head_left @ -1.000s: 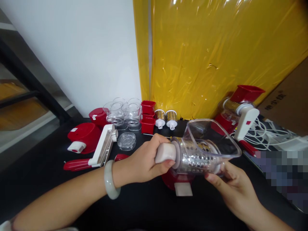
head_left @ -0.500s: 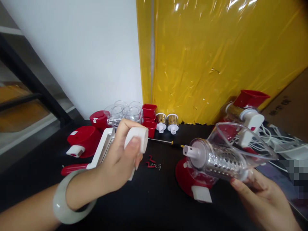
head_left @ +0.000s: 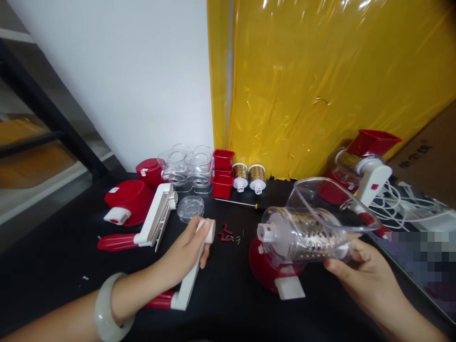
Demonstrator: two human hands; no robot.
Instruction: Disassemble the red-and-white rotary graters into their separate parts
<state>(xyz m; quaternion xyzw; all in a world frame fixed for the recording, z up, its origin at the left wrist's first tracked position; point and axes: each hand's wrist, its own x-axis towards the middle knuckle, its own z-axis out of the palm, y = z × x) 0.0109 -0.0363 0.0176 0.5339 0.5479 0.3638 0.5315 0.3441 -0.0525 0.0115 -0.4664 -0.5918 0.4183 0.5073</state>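
My left hand [head_left: 187,249] is wrapped round a white crank arm [head_left: 188,285] with a red grip [head_left: 160,300], its round white end pointing up right. In my right hand [head_left: 370,270] is the right end of a clear housing [head_left: 320,204] with a metal grating drum [head_left: 313,235] inside. The drum's white shaft end [head_left: 265,232] points left, towards my left hand but apart from it. Below the housing stands a red base [head_left: 261,266] with a white lever [head_left: 290,288]. Small screws [head_left: 237,239] and red clips [head_left: 224,232] lie between my hands.
Red bases [head_left: 131,199], another crank [head_left: 153,218], a clear disc [head_left: 191,208], clear housings [head_left: 185,166], red hoppers [head_left: 223,185], two drums [head_left: 248,177] and a screwdriver [head_left: 237,203] lie along the back. An assembled grater [head_left: 374,161] and white cables [head_left: 399,204] are at right.
My left hand has come down with the crank, whose arm and red grip now show. My right hand and the clear housing have shifted slightly left, and the drum's shaft end sits lower.
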